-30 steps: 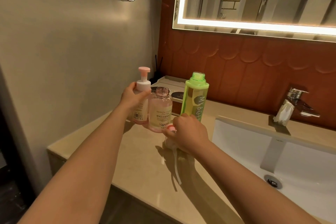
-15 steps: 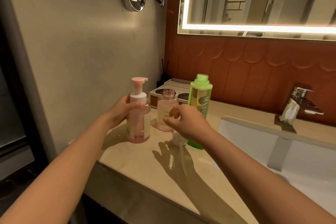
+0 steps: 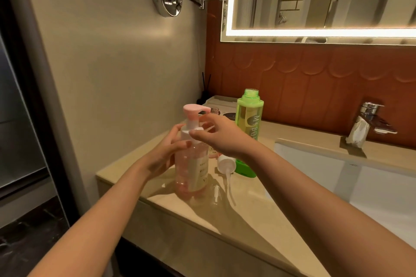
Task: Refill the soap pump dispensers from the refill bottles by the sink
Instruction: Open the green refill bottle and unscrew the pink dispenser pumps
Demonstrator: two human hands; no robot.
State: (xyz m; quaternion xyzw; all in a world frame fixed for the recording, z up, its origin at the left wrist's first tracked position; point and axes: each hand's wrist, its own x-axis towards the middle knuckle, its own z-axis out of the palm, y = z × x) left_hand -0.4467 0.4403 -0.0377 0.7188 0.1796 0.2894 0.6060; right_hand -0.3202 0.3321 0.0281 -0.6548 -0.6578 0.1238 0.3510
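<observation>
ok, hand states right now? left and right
Left hand: holding the pink pump bottle by its body.
Right hand: thumb at the bottle's white collar; grip cannot be told.

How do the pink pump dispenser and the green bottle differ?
The pink dispenser carries its pump top; the green bottle has an open neck. The pink dispenser is round, the green bottle squarish. The left hand grips the pink dispenser; no hand holds the green bottle. Both stand upright on the counter.

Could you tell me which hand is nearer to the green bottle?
Right. The right hand sits just beside the green bottle; the left hand grips the pink dispenser, farther left.
</observation>
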